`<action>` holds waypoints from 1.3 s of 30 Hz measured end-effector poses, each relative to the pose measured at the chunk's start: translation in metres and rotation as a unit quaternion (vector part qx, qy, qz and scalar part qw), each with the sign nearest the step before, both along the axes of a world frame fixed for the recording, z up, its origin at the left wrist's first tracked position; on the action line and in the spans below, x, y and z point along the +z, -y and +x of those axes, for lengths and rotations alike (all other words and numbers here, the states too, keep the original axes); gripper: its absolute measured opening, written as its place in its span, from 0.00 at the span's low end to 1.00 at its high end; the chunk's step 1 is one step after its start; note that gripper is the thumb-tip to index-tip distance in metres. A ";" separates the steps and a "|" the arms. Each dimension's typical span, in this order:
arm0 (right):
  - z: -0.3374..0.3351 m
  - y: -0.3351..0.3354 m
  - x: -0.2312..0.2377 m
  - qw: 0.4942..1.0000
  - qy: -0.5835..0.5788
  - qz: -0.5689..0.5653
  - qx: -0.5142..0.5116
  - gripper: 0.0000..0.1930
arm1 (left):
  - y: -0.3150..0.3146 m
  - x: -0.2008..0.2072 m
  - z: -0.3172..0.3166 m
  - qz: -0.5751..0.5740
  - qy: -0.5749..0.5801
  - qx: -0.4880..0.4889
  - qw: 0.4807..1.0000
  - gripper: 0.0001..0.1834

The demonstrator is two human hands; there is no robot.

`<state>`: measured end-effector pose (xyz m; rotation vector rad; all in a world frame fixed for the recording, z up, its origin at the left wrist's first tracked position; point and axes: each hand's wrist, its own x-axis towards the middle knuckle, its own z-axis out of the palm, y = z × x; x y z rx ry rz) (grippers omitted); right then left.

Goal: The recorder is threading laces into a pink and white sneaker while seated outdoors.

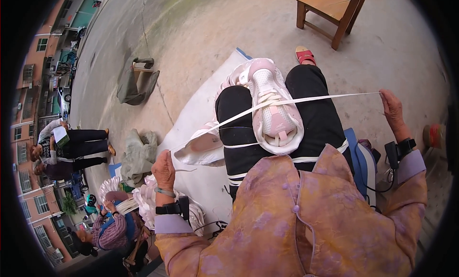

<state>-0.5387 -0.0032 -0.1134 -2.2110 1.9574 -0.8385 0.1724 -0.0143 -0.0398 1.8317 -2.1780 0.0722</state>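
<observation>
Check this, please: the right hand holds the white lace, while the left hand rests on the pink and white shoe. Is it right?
Not quite: the head view shows the left hand away from the pink and white shoe, gripping the white lace too. The right hand does hold it.

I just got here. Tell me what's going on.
A seated person grips a long white lace between the left hand and right hand, held nearly straight across a pink-and-white shoe. That shoe rests between the thighs, toe pointing away; whether the lace runs through its eyelets is too small to tell. Another shoe lies beside the left thigh. Off to the left is another person in a checked top.
</observation>
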 end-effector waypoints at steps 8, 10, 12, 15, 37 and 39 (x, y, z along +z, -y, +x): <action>-0.163 -0.019 0.018 0.980 -0.108 -0.076 -0.151 0.09 | -0.023 0.051 0.124 -0.028 0.034 0.184 0.982 0.13; -0.159 -0.008 0.020 0.965 0.128 0.069 -0.216 0.12 | -0.011 0.042 0.117 -0.062 0.035 0.177 0.982 0.13; -0.041 0.005 0.032 0.879 0.341 0.207 -0.262 0.14 | 0.001 0.030 0.064 0.098 -0.402 0.289 0.863 0.13; 0.086 0.007 0.052 0.750 0.540 0.362 -0.122 0.11 | 0.017 0.028 -0.075 0.332 -0.602 0.234 0.687 0.10; 0.250 0.069 0.042 0.825 0.529 0.191 0.052 0.08 | 0.069 -0.014 -0.237 0.128 -0.468 -0.058 0.872 0.10; 0.255 0.068 0.044 0.810 0.553 0.190 0.040 0.06 | 0.065 -0.016 -0.233 0.124 -0.485 -0.038 0.865 0.11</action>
